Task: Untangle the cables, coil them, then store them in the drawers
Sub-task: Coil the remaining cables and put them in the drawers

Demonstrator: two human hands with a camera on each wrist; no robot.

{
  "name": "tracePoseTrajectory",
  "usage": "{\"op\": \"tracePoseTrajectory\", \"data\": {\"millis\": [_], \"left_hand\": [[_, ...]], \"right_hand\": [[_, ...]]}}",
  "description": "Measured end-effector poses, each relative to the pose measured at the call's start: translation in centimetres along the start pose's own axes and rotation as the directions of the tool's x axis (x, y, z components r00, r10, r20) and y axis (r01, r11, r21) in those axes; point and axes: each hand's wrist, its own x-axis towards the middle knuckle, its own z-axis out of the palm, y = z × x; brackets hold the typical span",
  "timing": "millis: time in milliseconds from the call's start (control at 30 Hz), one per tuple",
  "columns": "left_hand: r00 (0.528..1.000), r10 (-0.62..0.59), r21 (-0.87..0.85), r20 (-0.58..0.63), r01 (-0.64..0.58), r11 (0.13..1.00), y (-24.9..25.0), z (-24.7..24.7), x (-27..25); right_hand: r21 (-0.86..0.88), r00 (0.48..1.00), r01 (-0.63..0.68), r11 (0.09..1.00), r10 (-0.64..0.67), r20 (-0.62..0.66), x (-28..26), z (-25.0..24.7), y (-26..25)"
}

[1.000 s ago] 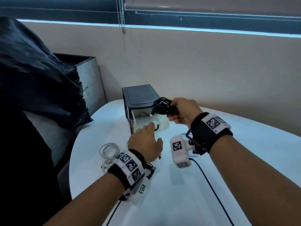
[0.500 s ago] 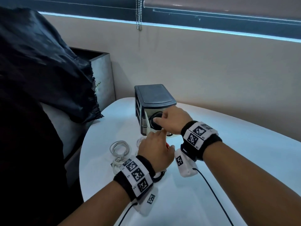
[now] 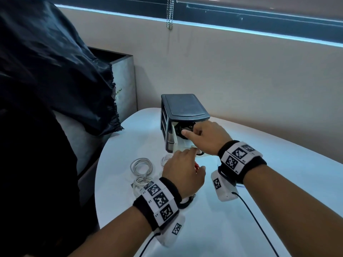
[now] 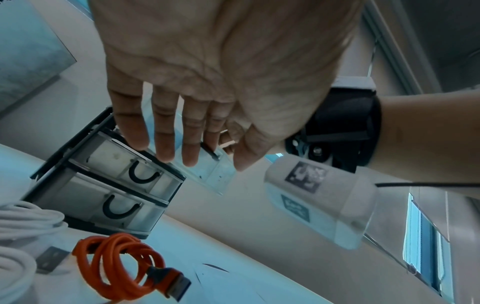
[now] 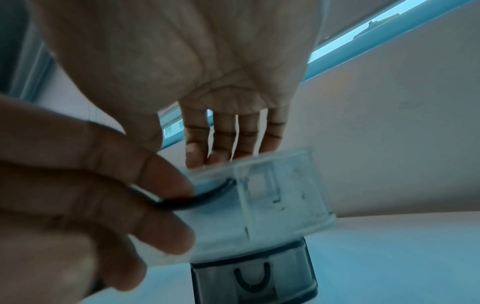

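A dark drawer unit (image 3: 183,108) stands at the table's far side with its clear top drawer (image 5: 280,191) pulled out. A coiled black cable (image 3: 181,127) lies in that drawer. My right hand (image 3: 206,136) reaches into the drawer with straight fingers (image 5: 233,133) on the coil, which the right wrist view does not show. My left hand (image 3: 183,171) is just in front, its fingers (image 4: 166,131) straight and touching the drawer front by its black handle (image 5: 207,197). An orange coiled cable (image 4: 119,265) lies under the left hand.
White coiled cables (image 3: 142,166) lie on the white table (image 3: 278,182) left of my left hand. The unit's two lower drawers (image 4: 114,189) are closed. A black bag (image 3: 55,71) and a grey bin (image 3: 122,75) stand off the table's left.
My right hand has carried the black coil from above the unit down into the open top drawer. My left hand has moved forward to the drawer front.
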Motion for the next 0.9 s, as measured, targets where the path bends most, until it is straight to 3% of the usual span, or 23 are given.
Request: {"op": "tracePoseTrajectory", "data": {"millis": [133,300,400,467,533,667,733,800,867,900], "left_hand": [[1.000,-0.007,-0.011,-0.007,0.007,1.000,0.2,0.0,0.0],[1.000,0.003,-0.031,-0.019,-0.003,1.000,0.2,-0.7,0.1],[1.000,0.010,-0.046,-0.009,-0.010,0.999,0.0,-0.9,0.3],[1.000,0.011,-0.051,-0.002,-0.011,0.999,0.0,-0.8,0.2],[1.000,0.005,-0.052,0.005,-0.005,0.999,0.1,-0.8,0.2],[1.000,0.001,-0.049,0.004,-0.001,0.999,0.3,-0.6,0.1],[1.000,0.005,-0.047,0.002,-0.005,0.999,0.3,-0.6,-0.1],[1.000,0.003,-0.071,0.006,-0.002,0.997,0.1,-0.7,-0.1],[0.999,-0.038,-0.135,0.030,0.041,0.990,-0.4,-1.0,0.2],[0.997,-0.056,-0.185,0.051,0.065,0.981,-0.6,-1.1,0.4]], "right_hand": [[-0.063,0.996,0.012,0.998,-0.006,0.090,0.7,0.6,-0.4],[0.081,0.949,-0.027,0.996,0.000,0.315,0.9,0.5,-0.9],[0.158,0.990,0.005,0.987,-0.027,0.138,0.1,0.8,-0.2],[0.096,0.998,0.058,0.994,-0.055,-0.026,-0.5,0.7,0.0],[0.028,0.997,0.068,0.997,-0.066,-0.048,-0.9,0.6,0.1],[-0.011,0.963,-0.003,1.000,0.005,0.270,-0.5,0.5,0.2],[0.011,0.937,-0.032,0.999,0.027,0.349,-0.1,0.4,-0.3],[0.051,0.964,0.023,0.998,-0.036,0.263,0.1,0.0,-0.7],[0.120,0.997,0.079,0.990,-0.077,-0.022,-0.1,-0.5,-0.6],[0.173,0.978,0.086,0.981,-0.049,-0.205,-0.6,-0.5,-0.4]]}}
